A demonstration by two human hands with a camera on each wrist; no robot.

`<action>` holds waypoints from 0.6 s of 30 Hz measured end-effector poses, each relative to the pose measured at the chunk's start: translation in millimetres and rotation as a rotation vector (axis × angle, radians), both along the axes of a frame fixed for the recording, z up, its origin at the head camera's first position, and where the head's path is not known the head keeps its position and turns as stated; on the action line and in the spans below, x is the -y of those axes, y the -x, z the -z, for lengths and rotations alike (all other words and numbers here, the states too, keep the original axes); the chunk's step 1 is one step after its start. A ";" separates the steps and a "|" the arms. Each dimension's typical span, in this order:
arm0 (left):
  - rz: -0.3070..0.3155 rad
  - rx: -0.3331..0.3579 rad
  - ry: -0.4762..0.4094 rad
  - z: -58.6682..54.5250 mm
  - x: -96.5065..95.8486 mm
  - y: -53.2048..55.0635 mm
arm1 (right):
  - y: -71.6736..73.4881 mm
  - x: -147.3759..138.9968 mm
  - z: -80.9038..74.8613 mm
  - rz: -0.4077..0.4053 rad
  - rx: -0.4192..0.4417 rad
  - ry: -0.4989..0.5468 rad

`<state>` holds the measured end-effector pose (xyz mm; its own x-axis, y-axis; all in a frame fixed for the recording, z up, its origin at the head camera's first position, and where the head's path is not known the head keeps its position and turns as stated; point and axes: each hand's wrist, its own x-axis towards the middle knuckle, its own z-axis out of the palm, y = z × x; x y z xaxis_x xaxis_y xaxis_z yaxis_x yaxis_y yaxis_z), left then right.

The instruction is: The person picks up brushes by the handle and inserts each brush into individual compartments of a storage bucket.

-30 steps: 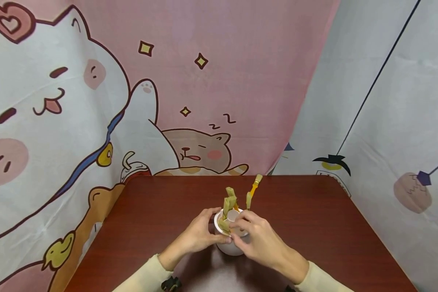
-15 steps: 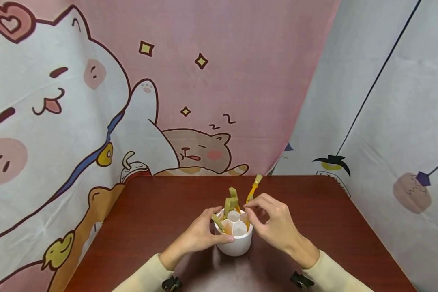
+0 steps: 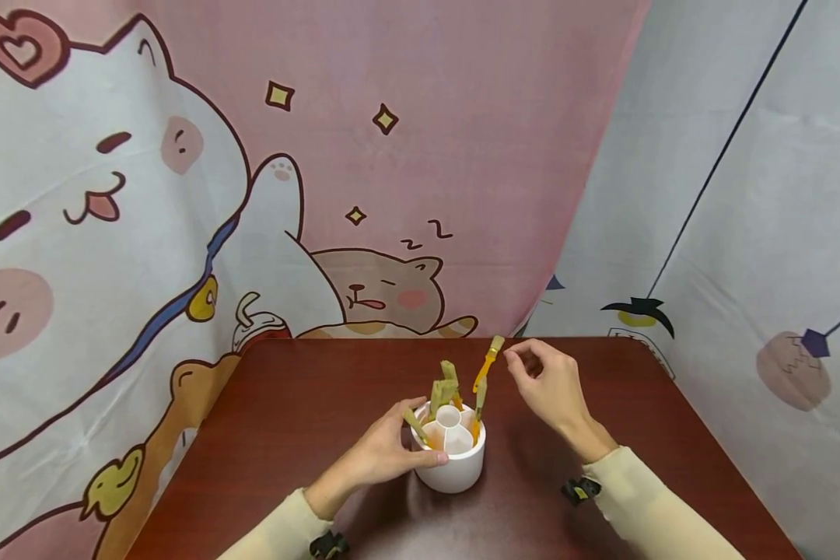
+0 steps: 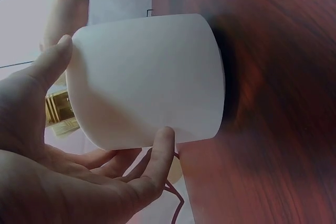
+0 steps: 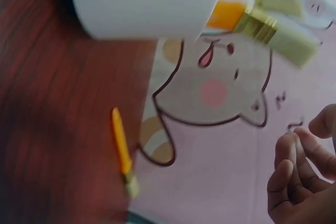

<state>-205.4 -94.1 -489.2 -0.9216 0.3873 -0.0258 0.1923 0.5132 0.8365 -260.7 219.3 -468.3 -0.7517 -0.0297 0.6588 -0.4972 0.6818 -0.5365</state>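
A white round brush holder (image 3: 458, 473) with several compartments stands upright on the table. My left hand (image 3: 381, 451) grips its left side, thumb at the front rim and fingers around the back; in the left wrist view the fingers rest along the holder's smooth wall (image 4: 147, 77). Several paint brushes (image 3: 444, 389) with pale bristles and orange handles stand in it, bristles up. One brush (image 3: 481, 393) leans at the right side. Another orange-handled brush (image 3: 488, 364) lies on the table behind the holder. My right hand (image 3: 549, 385) hovers just right of that brush, fingers loosely bent, holding nothing.
The dark red wooden table (image 3: 308, 404) reaches back to a cartoon-printed cloth (image 3: 497, 155), which hangs behind it and along the sides. Dark straps (image 3: 579, 490) sit at both wrists.
My right hand has let go of the brush at the holder's right side and moved up and right, toward the lying brush. The left hand keeps holding the holder.
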 end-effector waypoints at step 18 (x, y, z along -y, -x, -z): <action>0.000 0.023 -0.005 -1.0 1.5 -0.7 | 68.3 -21.1 54.0 0.103 0.355 -0.040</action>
<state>-204.8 -95.6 -488.3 -0.9208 0.3874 -0.0448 0.1732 0.5091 0.8431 -329.0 240.4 -522.3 -0.9335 0.0377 0.3565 -0.2124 0.7429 -0.6348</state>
